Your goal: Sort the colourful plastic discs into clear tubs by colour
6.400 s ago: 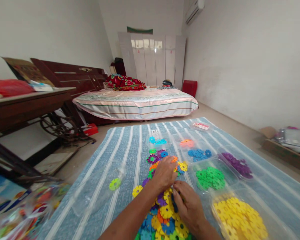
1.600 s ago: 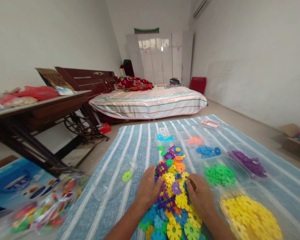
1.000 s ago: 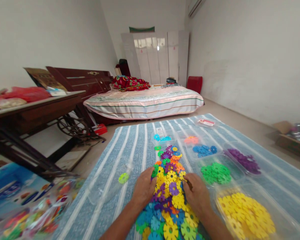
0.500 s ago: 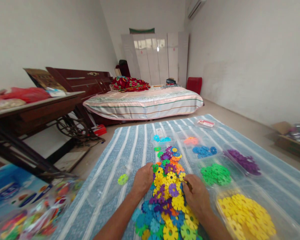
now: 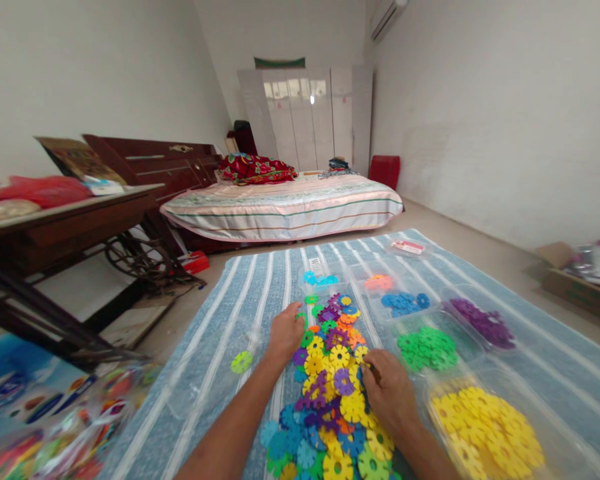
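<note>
A long pile of notched plastic snowflake discs [image 5: 339, 357] in yellow, purple, blue, green and orange lies on the striped cloth. At the pile's upper left edge is my left hand [image 5: 287, 331], its fingers closed on a green notched disc [image 5: 302, 319] that is partly hidden. My right hand [image 5: 389, 383] rests along the right side of the pile, with thumb and fingers pinched. A dark sliver shows between those fingers, too small to name. Clear boxes to the right hold sorted discs: yellow [image 5: 487, 427], green [image 5: 427, 348], purple [image 5: 481, 323] and blue [image 5: 405, 303].
Farther back, boxes hold orange discs [image 5: 379, 282] and light blue discs [image 5: 321, 279]. A lone lime disc [image 5: 241, 362] lies in a clear lid or tray on the left. Beyond stand a bed [image 5: 290, 207], a sewing-machine table [image 5: 75, 210] and a cardboard box [image 5: 577, 273].
My left hand has moved forward along the pile's left edge, and a green disc now shows at its fingertips. My right hand stays in nearly the same place. The view has shifted slightly.
</note>
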Demonstrator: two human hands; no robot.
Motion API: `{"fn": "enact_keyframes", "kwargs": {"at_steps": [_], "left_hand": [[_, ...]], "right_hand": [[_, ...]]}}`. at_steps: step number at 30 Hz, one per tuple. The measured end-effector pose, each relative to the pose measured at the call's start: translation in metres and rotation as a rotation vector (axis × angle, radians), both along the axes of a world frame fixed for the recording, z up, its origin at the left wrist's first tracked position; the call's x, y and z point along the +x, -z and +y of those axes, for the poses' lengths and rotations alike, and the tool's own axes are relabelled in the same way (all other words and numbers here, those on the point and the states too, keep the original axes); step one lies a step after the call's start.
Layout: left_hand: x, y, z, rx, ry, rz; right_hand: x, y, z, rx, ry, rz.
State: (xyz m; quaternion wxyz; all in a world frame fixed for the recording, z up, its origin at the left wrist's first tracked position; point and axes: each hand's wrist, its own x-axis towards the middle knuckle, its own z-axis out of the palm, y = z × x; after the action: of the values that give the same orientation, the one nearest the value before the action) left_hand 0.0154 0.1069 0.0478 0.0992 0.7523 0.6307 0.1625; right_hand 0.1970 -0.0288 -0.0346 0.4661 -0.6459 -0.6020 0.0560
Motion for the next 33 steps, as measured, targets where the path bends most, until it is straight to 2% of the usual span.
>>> {"fn": "enact_keyframes", "kwargs": {"at_steps": [3,6,12,17,20,23,27,30,33], "left_hand": [[0.005,0.0,0.009,-0.009,-0.005,-0.009],[0.001,0.003,0.006,-0.002,-0.023,0.009],[-0.008,0.008,-0.015,-0.021,0.048,0.003],[-0.008,0.01,-0.029,-0.045,0.142,-0.104],[-0.021,0.014,-0.041,-0.03,0.172,-0.153],[-0.044,0.019,-0.062,0.022,0.217,-0.154],[-0.069,0.03,-0.105,0.053,0.239,-0.085],[-0.073,0.036,-0.139,0.066,0.284,-0.052],[-0.068,0.041,-0.164,0.093,0.362,-0.031]], "right_hand": [[0.0,0.001,0.0,-0.001,0.0,-0.008],[0.0,0.0,0.0,0.003,0.003,-0.009],[-0.001,-0.002,0.0,0.005,0.012,-0.006],[0.0,-0.007,0.001,0.013,0.019,-0.032],[0.001,-0.009,0.0,0.0,0.018,-0.042],[0.002,-0.01,-0.002,-0.02,0.013,-0.047],[0.003,-0.011,-0.003,-0.026,0.001,-0.045],[0.003,-0.012,-0.003,-0.036,-0.004,-0.038],[0.003,-0.012,-0.004,-0.047,-0.008,-0.006]]}}
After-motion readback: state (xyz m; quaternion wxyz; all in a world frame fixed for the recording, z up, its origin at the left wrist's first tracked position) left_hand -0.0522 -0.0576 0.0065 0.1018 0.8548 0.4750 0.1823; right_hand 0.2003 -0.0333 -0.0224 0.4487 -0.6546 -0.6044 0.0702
